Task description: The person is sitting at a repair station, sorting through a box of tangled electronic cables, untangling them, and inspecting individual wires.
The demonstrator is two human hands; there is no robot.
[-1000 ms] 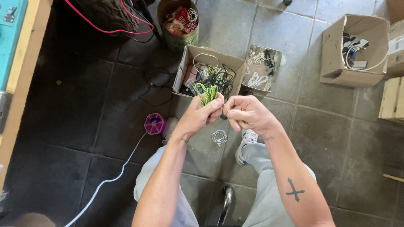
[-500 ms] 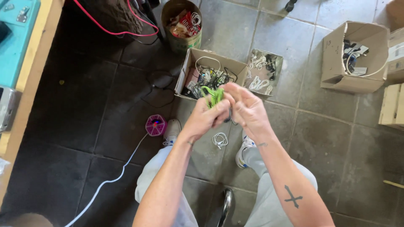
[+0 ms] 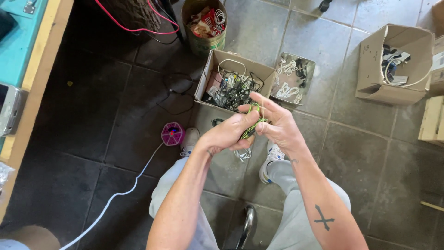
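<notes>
Tiled floor, cable being wound
Green cable (image 3: pixel 252 126) is pinched by the left hand (image 3: pixel 227 134) and right hand (image 3: pixel 276 124); box (image 3: pixel 209 79) at twelve o'clock

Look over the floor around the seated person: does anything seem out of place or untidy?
Yes. A small white cable coil lies loose on the tiles between the shoes, outside any box. The open cardboard box ahead holds a tangled heap of black and white cables. Both hands, left hand and right hand, grip a green cable bundle.
</notes>
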